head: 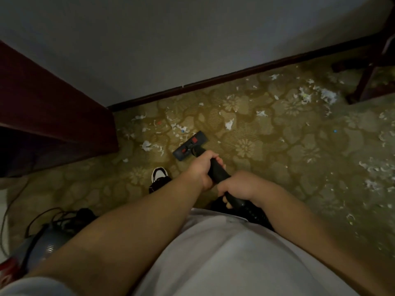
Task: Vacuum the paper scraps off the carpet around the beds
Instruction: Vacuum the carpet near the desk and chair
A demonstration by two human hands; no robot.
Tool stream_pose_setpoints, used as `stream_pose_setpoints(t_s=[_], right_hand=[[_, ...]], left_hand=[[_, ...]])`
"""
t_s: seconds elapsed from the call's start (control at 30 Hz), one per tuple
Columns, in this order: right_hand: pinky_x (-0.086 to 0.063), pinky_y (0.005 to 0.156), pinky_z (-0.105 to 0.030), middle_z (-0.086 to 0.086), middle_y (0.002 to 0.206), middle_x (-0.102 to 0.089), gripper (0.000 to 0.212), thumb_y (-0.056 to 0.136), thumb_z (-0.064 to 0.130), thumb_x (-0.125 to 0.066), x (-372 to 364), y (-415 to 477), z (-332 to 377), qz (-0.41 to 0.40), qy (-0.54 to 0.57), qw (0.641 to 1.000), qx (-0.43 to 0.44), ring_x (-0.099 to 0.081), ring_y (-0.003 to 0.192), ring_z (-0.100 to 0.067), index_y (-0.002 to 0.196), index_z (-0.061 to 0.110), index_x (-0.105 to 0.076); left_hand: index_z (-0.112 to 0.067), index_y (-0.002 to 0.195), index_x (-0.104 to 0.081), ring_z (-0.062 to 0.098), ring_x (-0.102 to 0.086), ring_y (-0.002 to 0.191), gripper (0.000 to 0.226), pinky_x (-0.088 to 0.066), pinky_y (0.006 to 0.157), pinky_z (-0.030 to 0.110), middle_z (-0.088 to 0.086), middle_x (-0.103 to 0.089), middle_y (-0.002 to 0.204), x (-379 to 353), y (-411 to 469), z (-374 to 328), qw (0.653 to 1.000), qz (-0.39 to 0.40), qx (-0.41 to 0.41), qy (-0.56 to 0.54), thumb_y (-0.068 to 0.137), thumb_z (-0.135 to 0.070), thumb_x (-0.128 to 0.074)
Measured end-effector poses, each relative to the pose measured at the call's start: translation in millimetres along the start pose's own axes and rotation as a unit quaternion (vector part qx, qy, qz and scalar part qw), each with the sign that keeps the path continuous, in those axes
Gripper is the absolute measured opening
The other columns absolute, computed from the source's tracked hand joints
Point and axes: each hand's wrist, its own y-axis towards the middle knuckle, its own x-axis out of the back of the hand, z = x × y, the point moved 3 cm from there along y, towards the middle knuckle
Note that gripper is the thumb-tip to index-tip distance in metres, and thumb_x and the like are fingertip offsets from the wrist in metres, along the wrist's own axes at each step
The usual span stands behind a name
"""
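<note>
Left grip [204, 167] and right grip [236, 186] both wrapped round the stiff wand [220, 173] (lightish, I'd guess), so the head [190, 145] should steer easily over scraps [229, 124].

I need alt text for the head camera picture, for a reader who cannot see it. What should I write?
Seen from above, a person's left hand and right hand grip a black vacuum wand, its floor head resting on a patterned carpet strewn with white paper scraps. At the left stands dark wooden furniture.
</note>
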Motion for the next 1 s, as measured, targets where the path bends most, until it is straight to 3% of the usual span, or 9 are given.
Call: stream_pose_setpoints(t_s=[0.3,0.5,0.67,1.0], right_hand=[[-0.058,0.066,-0.035,-0.013,0.08,-0.071,0.012,0.088,0.011,-0.073,-94.4,39.0,128.8,-0.005,-0.059,0.998,-0.006,-0.068,0.069,-0.026,0.094,0.002,-0.07],[-0.056,0.061,-0.033,-0.009,0.067,-0.069,0.016,0.086,0.009,-0.073,-172.7,71.9,219.2,0.005,-0.054,0.999,-0.005,-0.066,0.055,-0.02,0.098,-0.001,-0.072],[-0.056,0.072,-0.042,-0.014,0.072,-0.067,0.023,0.083,0.008,-0.074,-218.7,90.8,271.1,0.024,-0.048,0.999,0.003,-0.064,0.059,-0.025,0.102,-0.005,-0.071],[-0.053,0.056,-0.033,-0.014,0.073,-0.067,0.015,0.085,0.007,-0.073,-254.2,87.6,308.6,0.031,-0.084,0.996,0.03,-0.064,0.059,-0.025,0.096,-0.002,-0.069]], left_hand=[[-0.012,0.071,-0.05,0.017,-0.046,0.058,0.024,-0.046,0.061,0.03,0.002,-0.049,0.063,115.6,-0.8,-109.7,0.998,-0.003,-0.017,-0.058,0.095,-0.011,-0.055],[-0.013,0.069,-0.05,0.016,-0.048,0.057,0.024,-0.048,0.062,0.029,0.002,-0.05,0.061,204.4,-14.9,-198.1,0.997,-0.018,-0.019,-0.074,0.093,-0.013,-0.055],[-0.014,0.068,-0.049,0.016,-0.047,0.056,0.026,-0.047,0.06,0.029,0.002,-0.048,0.062,257.7,-25.7,-247.9,0.995,-0.024,-0.028,-0.093,0.094,-0.016,-0.055],[-0.013,0.066,-0.05,0.014,-0.045,0.055,0.028,-0.046,0.061,0.027,0.001,-0.048,0.059,296.5,-39.0,-273.6,0.987,-0.019,-0.04,-0.151,0.094,-0.012,-0.056]])
